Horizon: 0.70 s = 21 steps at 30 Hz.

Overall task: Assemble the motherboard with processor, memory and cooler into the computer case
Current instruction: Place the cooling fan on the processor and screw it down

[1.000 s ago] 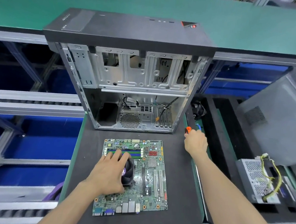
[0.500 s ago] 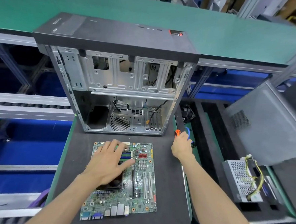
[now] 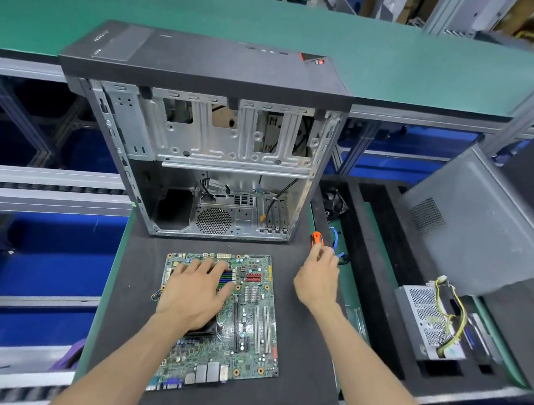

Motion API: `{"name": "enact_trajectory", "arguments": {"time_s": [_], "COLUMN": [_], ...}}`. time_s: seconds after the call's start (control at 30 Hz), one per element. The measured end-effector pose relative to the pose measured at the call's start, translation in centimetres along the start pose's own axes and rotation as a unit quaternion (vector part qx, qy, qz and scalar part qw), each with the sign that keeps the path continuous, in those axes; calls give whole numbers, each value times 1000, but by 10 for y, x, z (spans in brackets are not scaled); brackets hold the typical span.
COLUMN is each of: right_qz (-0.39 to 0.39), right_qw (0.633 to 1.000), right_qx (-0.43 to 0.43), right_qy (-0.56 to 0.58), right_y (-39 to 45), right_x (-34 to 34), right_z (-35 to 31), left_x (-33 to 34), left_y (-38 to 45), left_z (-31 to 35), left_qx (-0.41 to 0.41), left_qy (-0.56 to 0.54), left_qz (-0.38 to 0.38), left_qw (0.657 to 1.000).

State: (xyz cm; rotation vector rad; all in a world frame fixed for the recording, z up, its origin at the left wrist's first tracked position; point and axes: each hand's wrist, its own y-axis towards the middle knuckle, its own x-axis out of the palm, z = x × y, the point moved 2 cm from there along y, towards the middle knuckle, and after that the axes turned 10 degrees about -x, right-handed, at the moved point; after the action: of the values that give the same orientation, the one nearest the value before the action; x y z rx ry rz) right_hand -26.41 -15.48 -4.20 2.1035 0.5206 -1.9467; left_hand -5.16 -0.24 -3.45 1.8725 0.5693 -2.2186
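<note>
Left hand (image 3: 196, 295) lies flat, fingers spread, steadying the green motherboard (image 3: 245, 314), apparently while right hand (image 3: 317, 281) grasps an orange-handled screwdriver (image 3: 317, 239) before the open grey metal computer case (image 3: 217, 167).

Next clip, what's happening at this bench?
A person is building a PC. The green motherboard lies flat on the dark foam mat, outside the open grey metal computer case standing behind it. The left hand rests spread over the black cooler fan and the memory slots. The right hand grips an orange-handled tool, probably a screwdriver, at the mat's right edge. A silver perforated power supply sits in the foam tray to the right.
</note>
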Motion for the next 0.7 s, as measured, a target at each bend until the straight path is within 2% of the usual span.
{"name": "enact_trajectory", "arguments": {"time_s": [0.1,0.17,0.23,0.5,0.7], "right_qz": [38,3,-40,-54,-59], "right_qw": [990,977,969,953,953], "right_qx": [-96,-136,-160,-170,-169], "right_qy": [95,166,182,245,243], "right_y": [-28,-45,-56,-59,-58], "right_x": [10,21,34,45,45], "right_z": [-32,-54,-66,-60,-60], "left_x": [0,0,0,2,-2], "left_y": [0,-1,-2,-2,-19], "left_z": [0,0,0,2,-4], "left_qx": [1,-2,-3,-5,-43], "left_qy": [0,1,4,-14,-28], "left_qz": [3,6,10,15,110], "left_qw": [1000,1000,1000,1000,993]}}
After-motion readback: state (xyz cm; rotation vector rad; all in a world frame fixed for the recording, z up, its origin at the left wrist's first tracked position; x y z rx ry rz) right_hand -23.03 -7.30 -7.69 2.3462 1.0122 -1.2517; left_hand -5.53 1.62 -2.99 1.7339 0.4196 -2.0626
